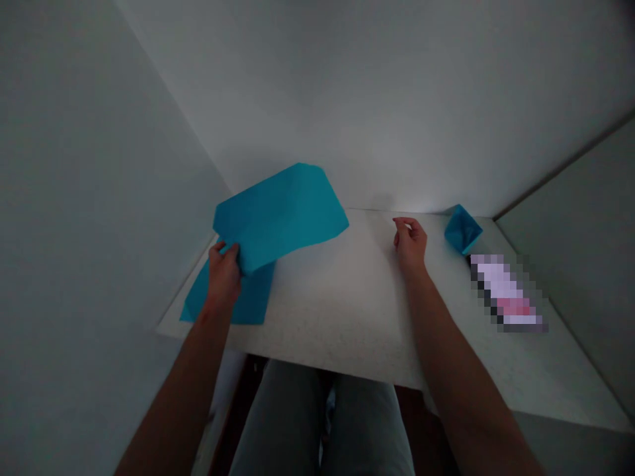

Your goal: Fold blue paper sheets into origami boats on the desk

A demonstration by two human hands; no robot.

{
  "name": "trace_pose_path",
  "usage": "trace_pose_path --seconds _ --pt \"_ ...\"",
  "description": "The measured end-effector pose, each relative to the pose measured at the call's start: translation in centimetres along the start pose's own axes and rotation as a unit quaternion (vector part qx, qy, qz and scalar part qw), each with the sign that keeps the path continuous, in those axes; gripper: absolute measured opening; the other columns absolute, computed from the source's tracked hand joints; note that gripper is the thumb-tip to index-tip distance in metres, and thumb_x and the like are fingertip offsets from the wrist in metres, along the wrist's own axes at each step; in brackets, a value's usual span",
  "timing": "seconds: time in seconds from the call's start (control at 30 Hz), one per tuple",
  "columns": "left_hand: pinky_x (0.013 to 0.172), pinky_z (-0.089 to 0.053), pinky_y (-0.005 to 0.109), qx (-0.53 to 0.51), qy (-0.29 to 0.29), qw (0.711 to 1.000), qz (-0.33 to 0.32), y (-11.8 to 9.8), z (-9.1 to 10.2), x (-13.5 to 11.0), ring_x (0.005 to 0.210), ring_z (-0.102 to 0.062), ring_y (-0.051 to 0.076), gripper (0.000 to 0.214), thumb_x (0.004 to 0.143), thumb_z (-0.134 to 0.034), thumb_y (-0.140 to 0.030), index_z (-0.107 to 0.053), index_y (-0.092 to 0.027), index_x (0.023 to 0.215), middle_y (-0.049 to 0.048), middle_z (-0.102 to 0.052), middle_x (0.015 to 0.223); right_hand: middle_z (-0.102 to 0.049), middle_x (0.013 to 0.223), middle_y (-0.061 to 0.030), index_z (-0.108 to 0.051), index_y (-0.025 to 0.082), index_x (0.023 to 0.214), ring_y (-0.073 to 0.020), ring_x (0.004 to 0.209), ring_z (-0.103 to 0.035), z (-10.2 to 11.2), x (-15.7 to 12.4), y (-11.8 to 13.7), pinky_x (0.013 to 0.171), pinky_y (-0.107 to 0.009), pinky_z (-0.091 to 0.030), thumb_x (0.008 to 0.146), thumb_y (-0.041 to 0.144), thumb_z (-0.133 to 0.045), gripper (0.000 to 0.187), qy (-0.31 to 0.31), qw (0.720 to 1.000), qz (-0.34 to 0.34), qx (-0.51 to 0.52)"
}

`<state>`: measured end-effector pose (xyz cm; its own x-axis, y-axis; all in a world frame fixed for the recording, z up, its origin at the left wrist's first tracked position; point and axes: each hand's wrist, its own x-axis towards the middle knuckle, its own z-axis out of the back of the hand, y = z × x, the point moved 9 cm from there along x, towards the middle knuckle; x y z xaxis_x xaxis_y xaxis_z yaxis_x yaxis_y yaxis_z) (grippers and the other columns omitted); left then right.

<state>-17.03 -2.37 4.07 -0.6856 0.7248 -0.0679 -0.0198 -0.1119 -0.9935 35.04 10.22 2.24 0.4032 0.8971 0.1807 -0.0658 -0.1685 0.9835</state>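
the left hand (223, 274) is clamped on the lower corner of a large sheet of bright blue paper (280, 218), lifting it at a tilt above the white tabletop (337, 317), with the sheet's far end reaching toward the back of the table. the sheet has angled corners and looks partly folded. under and just beyond the left hand, a blue paper flap (248, 297) lies against the table's left side; i can't tell whether it is part of the lifted sheet or a separate piece.

the hands are well apart. the right hand (411, 244) is empty, its fingers (403, 225) loosely curled, and it sits over the middle of the table near the back edge. i can't tell whether it touches the surface.

to its right, in the far corner, is a small folded blue paper boat (463, 229), set just beyond a long pixelated object (506, 294) lying at a slant. that object is too blurred to show any brand, label or writing, though patches of pale lilac and pink show. no writing can be read anywhere in view.

pale grey walls (347, 86) close in behind and beside the table, and the person's grey trousers (317, 423) show below its front edge.
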Motion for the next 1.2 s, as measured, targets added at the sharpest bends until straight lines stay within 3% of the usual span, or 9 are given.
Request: trace_pose_path --seconds 0.13,0.27,0.33,0.47,0.57,0.73,0.83,1.0,1.2 --pt "0.069 -0.066 0.034 0.034 -0.028 0.998 0.042 1.8 7.2 -3.3 0.104 -0.076 0.025 0.068 0.086 -0.079 -0.033 -0.038 -0.032 0.141 0.0120 -0.071 0.133 -0.051 0.052 0.0083 -0.071 0.023 0.095 -0.0130 0.047 -0.042 -0.7 -0.3 0.3 0.051 -0.028 -0.030 0.082 0.055 -0.075 0.035 0.027 0.999 0.004 -0.034" --pt "0.065 -0.067 0.039 0.075 -0.014 0.997 0.026 2.3 10.2 -6.7 0.099 -0.078 0.029 0.098 0.075 -0.090 -0.030 -0.028 -0.032 0.150 0.0187 -0.067 0.145 -0.051 0.053 0.0069 -0.073 0.023 0.095 -0.0142 0.048 -0.042 -1.2 -0.6 0.7 0.052 -0.030 -0.030 0.084 0.050 -0.075 0.029 0.051 0.998 0.014 -0.046" --pt "0.068 -0.066 0.042 0.131 -0.001 0.991 -0.004 2.0 11.1 -7.9 0.091 -0.078 0.030 0.104 0.071 -0.096 -0.036 -0.029 -0.030 0.151 0.0167 -0.073 0.132 -0.051 0.052 0.0066 -0.073 0.024 0.094 -0.0148 0.047 -0.041 -1.3 -0.7 0.9 0.051 -0.031 -0.029 0.084 0.048 -0.076 0.027 0.061 0.997 0.009 -0.048" --pt "0.073 -0.060 0.045 0.254 -0.015 0.965 -0.059 0.3 13.1 -9.1 0.076 -0.076 0.033 0.074 0.079 -0.089 -0.055 -0.048 -0.027 0.135 0.0027 -0.075 0.085 -0.053 0.053 0.0058 -0.073 0.025 0.092 -0.0158 0.049 -0.042 -1.5 -0.9 1.3 0.053 -0.033 -0.030 0.088 0.038 -0.076 0.015 0.067 0.996 0.009 -0.054" --pt "0.077 -0.058 0.044 0.343 -0.039 0.934 -0.094 -1.2 14.4 -8.6 0.075 -0.074 0.033 0.051 0.087 -0.079 -0.058 -0.055 -0.028 0.120 0.0001 -0.070 0.077 -0.053 0.054 0.0050 -0.072 0.025 0.088 -0.0152 0.050 -0.042 -1.6 -1.0 1.7 0.055 -0.036 -0.029 0.092 0.023 -0.075 0.005 0.061 0.997 0.005 -0.051" --pt "0.122 -0.047 0.058 0.391 0.011 0.885 -0.252 -2.7 12.5 -7.8 0.135 -0.067 0.042 0.051 0.087 -0.076 -0.060 -0.070 -0.026 0.125 0.0174 -0.076 0.132 -0.053 0.056 0.0051 -0.071 0.024 0.088 -0.0136 0.051 -0.041 -1.9 -1.1 1.6 0.057 -0.037 -0.029 0.095 0.017 -0.074 0.010 0.061 0.996 -0.018 -0.055" --pt "0.137 -0.027 0.061 0.484 0.089 0.833 -0.255 0.0 10.0 -7.7 0.165 -0.041 0.042 0.073 0.095 -0.066 -0.065 -0.062 -0.020 0.152 0.0192 -0.052 0.172 -0.052 0.056 0.0064 -0.071 0.022 0.090 -0.0128 0.051 -0.040 -1.8 -1.0 1.5 0.056 -0.034 -0.029 0.095 0.018 -0.071 0.006 0.056 0.995 -0.008 -0.076" --pt "0.139 -0.021 0.061 0.615 0.109 0.756 -0.195 4.0 9.1 -7.9 0.173 -0.024 0.040 0.086 0.108 -0.046 -0.068 -0.039 -0.015 0.175 0.0207 -0.026 0.186 -0.053 0.058 0.0067 -0.072 0.020 0.092 -0.0131 0.053 -0.042 -1.9 -0.8 1.2 0.058 -0.030 -0.033 0.092 0.021 -0.070 0.002 0.060 0.993 0.004 -0.099" --pt "0.136 -0.023 0.066 0.647 0.084 0.742 -0.158 4.2 9.8 -7.9 0.174 -0.017 0.047 0.089 0.103 -0.053 -0.077 -0.039 -0.029 0.177 0.0176 -0.018 0.188 -0.053 0.058 0.0066 -0.072 0.020 0.091 -0.0136 0.056 -0.044 -2.0 -0.6 1.0 0.060 -0.030 -0.034 0.091 0.023 -0.072 0.003 0.063 0.994 0.005 -0.092"
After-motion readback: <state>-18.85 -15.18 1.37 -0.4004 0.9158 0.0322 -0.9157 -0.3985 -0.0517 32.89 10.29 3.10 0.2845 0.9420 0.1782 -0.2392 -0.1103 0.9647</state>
